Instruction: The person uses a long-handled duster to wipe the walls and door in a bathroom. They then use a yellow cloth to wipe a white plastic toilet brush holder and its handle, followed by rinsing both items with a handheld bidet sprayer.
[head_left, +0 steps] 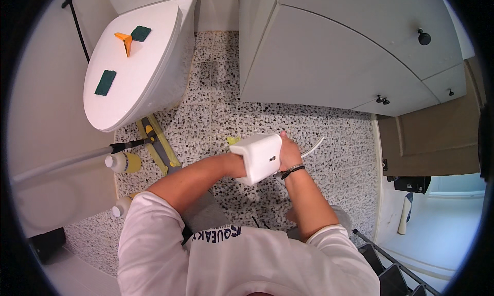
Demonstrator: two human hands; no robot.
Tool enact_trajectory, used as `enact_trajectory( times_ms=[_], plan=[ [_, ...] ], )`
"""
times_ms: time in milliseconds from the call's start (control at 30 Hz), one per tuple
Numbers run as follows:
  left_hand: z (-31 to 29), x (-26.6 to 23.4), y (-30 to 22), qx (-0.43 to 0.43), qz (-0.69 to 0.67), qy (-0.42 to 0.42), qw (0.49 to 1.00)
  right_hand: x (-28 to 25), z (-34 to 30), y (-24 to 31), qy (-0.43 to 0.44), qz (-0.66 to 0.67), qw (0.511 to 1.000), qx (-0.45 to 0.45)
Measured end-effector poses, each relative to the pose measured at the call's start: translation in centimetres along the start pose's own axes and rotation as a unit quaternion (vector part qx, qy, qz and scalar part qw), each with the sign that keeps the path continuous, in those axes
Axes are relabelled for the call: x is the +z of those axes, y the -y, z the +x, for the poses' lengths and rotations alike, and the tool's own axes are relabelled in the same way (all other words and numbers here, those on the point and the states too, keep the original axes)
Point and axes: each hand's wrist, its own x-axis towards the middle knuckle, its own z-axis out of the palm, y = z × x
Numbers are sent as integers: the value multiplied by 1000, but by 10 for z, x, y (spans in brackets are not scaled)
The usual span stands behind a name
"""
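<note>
The white casing (263, 159) is between the hands: the right hand (290, 154) clasps its right edge; the left hand (235, 166) is at its open side, fingers hidden, grip unclear. Probably light, stiff, slick; opposite edges suit holding.

Two pads (105, 83) and one orange piece (125, 40) are lying toward ten o'clock; two bottles (125, 163), toward eight-thirty; two hands (290, 153) are holding one container (261, 162).
</note>
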Motion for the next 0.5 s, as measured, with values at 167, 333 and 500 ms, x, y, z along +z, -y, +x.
enact_trajectory(
  times_ms=[167,333,500],
  plan=[
    [12,15,6,-9,-201,-67,977,-10,0,-2,-14,-33,999,9],
    [14,12,23,-59,-601,-118,788,-7,-40,40,293,-114,938,-145],
    [15,-2,-3,30,-739,-70,669,-21,-47,21,229,-82,955,-168]
  ],
)
